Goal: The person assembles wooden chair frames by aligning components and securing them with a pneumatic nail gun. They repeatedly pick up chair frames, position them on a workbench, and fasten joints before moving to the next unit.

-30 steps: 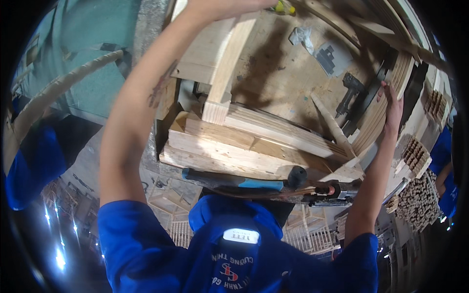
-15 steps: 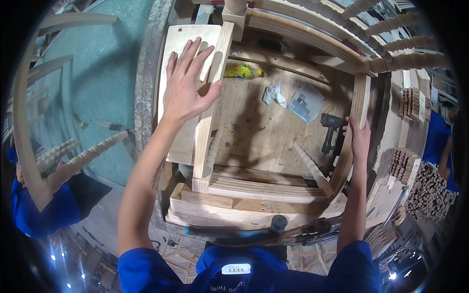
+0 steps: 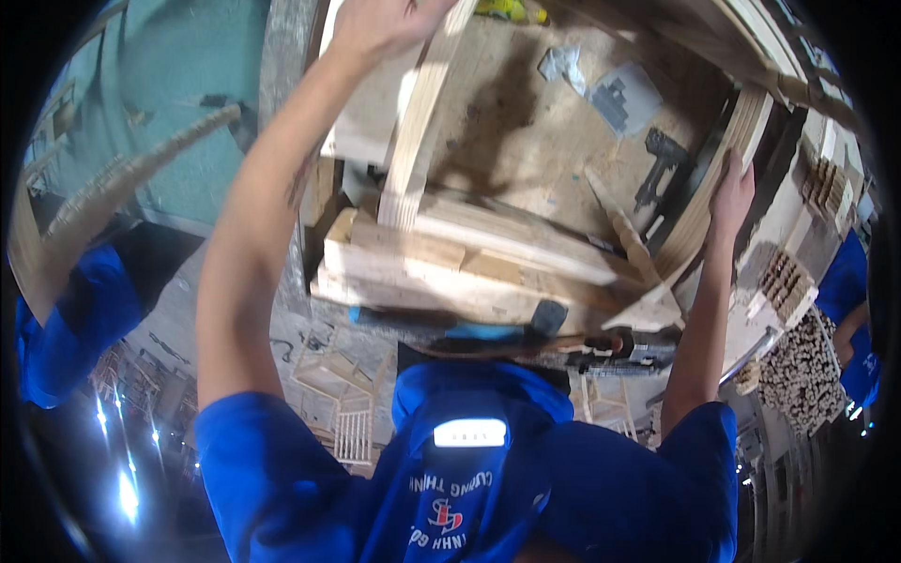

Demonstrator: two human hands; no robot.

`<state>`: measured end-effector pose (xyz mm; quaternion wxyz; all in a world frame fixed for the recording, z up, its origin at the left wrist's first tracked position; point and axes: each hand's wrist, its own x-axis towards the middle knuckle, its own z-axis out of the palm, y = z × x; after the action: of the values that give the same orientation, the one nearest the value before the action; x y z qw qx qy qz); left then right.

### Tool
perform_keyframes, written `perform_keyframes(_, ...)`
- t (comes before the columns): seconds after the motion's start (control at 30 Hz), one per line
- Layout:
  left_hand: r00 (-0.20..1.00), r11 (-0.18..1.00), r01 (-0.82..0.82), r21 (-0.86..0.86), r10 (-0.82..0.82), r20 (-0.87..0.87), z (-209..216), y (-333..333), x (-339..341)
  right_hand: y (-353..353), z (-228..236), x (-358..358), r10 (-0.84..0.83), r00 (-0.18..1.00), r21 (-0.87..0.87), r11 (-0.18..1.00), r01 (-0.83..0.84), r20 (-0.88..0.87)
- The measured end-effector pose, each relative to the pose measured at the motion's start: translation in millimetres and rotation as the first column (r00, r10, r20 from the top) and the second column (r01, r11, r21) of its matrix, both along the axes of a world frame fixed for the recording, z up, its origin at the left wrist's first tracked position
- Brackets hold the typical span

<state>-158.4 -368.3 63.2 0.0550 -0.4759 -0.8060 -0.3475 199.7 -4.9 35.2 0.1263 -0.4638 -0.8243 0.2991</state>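
My left hand (image 3: 387, 26) is at the top edge, over the left rail of a pale wooden furniture frame (image 3: 424, 122). Its fingers are mostly cut off, so its grip is hidden. On the opposite side, my right hand (image 3: 734, 192) wraps round the frame's right rail, the fingertips out of sight behind the wood. Close to that rail lies a black nail gun (image 3: 660, 167), on the wooden work surface (image 3: 526, 141) seen through the frame. A turned wooden spindle (image 3: 621, 225) slants at the frame's near right corner.
Stacked wooden blocks (image 3: 375, 258) line the near edge, with a dark hose (image 3: 422, 328) beside them. A crumpled white scrap (image 3: 563, 68), a printed sheet (image 3: 624, 98) and a yellow bottle (image 3: 511, 9) lie inside the frame. Bundled spindles (image 3: 802, 375) stand right; co-workers in blue (image 3: 80, 319) flank both sides.
The view has tilted, so the frame sits higher in the picture. My left hand, earlier spread flat over the plank and left rail, is now partly cut off. My right hand stays on its rail.
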Motion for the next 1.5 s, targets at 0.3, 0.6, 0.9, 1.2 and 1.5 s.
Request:
perform_keyframes(0.3,0.944,0.89,0.283,-0.357,-0.192,0.269,88.8,-165.2,287.2,-149.2,97.3,121.2,0.099,0.994,0.175,0.98,-0.09,-0.046)
perform_keyframes(0.6,0.937,0.696,0.343,-0.631,-0.206,0.283,80.0,-238.2,321.3,-313.9,203.0,190.2,0.727,0.683,-0.864,0.388,-0.322,0.072)
perform_keyframes(0.9,0.869,0.779,0.276,-0.562,0.047,0.492,130.1,-173.0,319.3,-308.3,197.1,77.1,-0.074,0.997,-0.946,0.322,0.041,0.018)
perform_keyframes(1.2,0.863,0.811,0.224,-0.541,0.092,0.496,103.7,-191.0,319.7,-176.7,120.1,125.4,0.395,0.877,0.15,0.883,-0.444,0.274)
perform_keyframes(1.5,0.927,0.726,-0.157,-0.669,0.341,0.153,124.6,-255.4,277.0,-242.2,128.8,209.3,0.733,0.629,-0.153,0.674,-0.723,0.259)
